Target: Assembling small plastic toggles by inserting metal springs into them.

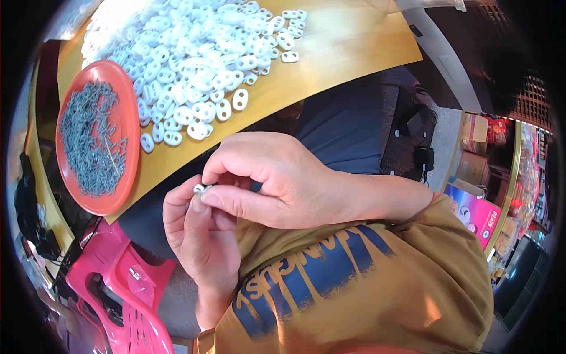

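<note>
In front of my lap, my left hand (203, 242) pinches a small white plastic piece (199, 189) between thumb and fingers. The thumb and fingertips of my right hand (268, 177) close together right against that piece. A tiny shiny bit shows at the right fingertips, but my fingers mostly hide it and I cannot make out what it is. Beyond my hands, a large heap of white two-holed oval plastic pieces (194, 76) covers much of the table. To its left is an orange-red plate (131, 112) with many small grey screws (88, 141) in it.
The wooden table (348, 41) ends just beyond my hands, its near edge running above my lap. A pink plastic chair (127, 283) stands at the lower left. On the right are shelves with cardboard boxes (471, 168) and a pink box (476, 215).
</note>
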The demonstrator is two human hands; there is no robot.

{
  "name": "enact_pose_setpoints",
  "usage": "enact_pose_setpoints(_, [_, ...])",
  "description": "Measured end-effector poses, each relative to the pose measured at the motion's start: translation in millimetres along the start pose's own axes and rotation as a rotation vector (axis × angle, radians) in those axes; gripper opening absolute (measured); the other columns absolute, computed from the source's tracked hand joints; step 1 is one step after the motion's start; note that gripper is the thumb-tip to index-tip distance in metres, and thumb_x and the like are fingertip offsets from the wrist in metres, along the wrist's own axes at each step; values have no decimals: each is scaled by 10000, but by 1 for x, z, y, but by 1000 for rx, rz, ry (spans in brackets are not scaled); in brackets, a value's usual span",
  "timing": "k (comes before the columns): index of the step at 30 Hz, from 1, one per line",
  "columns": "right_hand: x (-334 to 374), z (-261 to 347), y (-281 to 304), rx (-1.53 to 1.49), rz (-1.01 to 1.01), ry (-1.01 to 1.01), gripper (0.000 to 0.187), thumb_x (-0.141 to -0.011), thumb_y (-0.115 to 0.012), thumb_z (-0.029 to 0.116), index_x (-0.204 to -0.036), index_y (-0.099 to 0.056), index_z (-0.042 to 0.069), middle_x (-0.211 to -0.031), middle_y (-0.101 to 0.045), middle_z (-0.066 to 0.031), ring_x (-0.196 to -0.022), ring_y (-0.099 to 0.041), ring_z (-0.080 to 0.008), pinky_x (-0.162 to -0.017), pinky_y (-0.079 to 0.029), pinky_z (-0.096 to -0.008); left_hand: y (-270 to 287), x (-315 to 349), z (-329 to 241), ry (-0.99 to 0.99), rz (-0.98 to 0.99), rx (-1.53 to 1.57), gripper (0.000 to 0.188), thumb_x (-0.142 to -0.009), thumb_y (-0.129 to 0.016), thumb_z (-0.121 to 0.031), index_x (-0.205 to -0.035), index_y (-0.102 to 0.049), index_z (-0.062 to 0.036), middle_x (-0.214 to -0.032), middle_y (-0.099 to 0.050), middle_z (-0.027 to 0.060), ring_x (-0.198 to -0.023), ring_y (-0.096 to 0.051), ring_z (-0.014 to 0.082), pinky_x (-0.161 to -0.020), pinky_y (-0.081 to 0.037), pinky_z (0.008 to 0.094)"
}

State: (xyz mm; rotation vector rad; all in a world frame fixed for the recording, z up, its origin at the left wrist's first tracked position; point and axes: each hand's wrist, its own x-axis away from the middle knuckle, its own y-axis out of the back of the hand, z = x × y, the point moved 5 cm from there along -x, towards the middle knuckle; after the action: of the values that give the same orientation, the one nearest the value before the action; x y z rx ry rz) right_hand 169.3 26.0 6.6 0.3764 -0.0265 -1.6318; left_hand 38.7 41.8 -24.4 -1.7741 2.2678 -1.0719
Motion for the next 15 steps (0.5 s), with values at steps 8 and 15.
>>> enact_pose_setpoints(8, [2,-3,55,456,-249,87,95,-736,-606,87,-747,-519,52,-668,-521,-78,-620,-527,-273,-540,-403,-350,3,-4,2,26,16,40,192,-832,-522,-32,-1019,-537,10,-765,-603,68,-518,-455,83,-481,-354,207])
enact_pose_setpoints(15, [-14,-13,76,702,-366,348,116,-692,-628,42,-753,-530,58,-712,-520,-57,-671,-522,-232,-617,-401,-346,-1,-5,11,42,33,2,234,-846,-507,-47,-1065,-515,37,-767,-582,69,-501,-361,68,-461,-281,209])
